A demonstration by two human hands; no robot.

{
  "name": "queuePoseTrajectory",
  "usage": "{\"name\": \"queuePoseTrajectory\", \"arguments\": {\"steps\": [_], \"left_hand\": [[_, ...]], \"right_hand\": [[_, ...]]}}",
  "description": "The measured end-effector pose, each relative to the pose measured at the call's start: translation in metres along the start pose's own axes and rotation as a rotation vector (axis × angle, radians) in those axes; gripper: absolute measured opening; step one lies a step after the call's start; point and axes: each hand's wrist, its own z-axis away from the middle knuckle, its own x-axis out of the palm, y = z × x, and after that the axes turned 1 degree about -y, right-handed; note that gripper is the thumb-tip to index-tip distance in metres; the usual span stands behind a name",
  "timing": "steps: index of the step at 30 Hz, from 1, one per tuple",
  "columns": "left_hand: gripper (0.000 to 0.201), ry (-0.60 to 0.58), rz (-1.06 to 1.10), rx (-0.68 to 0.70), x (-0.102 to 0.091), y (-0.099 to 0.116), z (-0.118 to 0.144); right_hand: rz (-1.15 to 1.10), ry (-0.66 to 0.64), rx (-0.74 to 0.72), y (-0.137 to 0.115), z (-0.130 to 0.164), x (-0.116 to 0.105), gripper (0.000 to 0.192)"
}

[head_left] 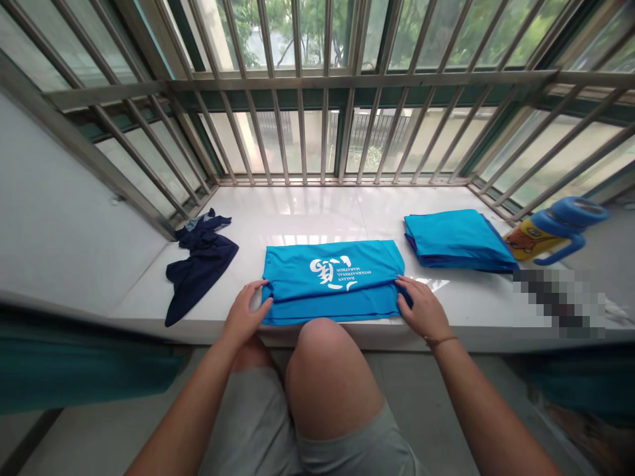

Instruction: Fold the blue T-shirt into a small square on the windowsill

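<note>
A bright blue T-shirt (331,281) with white print lies folded into a flat rectangle on the white window ledge (317,211), right in front of me. My left hand (244,312) rests on its left edge, fingers pinching the cloth at the lower left corner. My right hand (421,305) holds the right edge the same way, fingers on the fabric. My bare knee (325,357) rises just below the shirt's front edge.
A stack of folded blue shirts (459,239) sits to the right on the ledge. A crumpled dark navy garment (202,261) lies to the left. A yellow bottle with blue handle (555,233) lies at far right. Metal window bars (317,125) close off the back.
</note>
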Motion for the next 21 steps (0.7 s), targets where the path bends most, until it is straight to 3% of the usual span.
{"name": "queuePoseTrajectory", "arguments": {"steps": [2, 7, 15, 21], "left_hand": [[0.047, -0.032, -0.078, 0.101, 0.001, 0.006, -0.005], [0.026, -0.079, -0.3, 0.276, 0.01, 0.023, -0.017], [0.03, 0.044, -0.256, 0.224, -0.01, 0.024, -0.024], [0.033, -0.065, -0.207, 0.239, 0.0, 0.001, -0.003]], "right_hand": [[-0.004, -0.005, -0.017, 0.0, 0.0, -0.001, 0.041], [-0.026, -0.006, -0.034, -0.001, 0.001, -0.004, 0.046], [-0.173, 0.093, -0.064, -0.007, 0.008, -0.015, 0.046], [-0.181, 0.043, -0.045, -0.007, 0.008, -0.014, 0.025]]}}
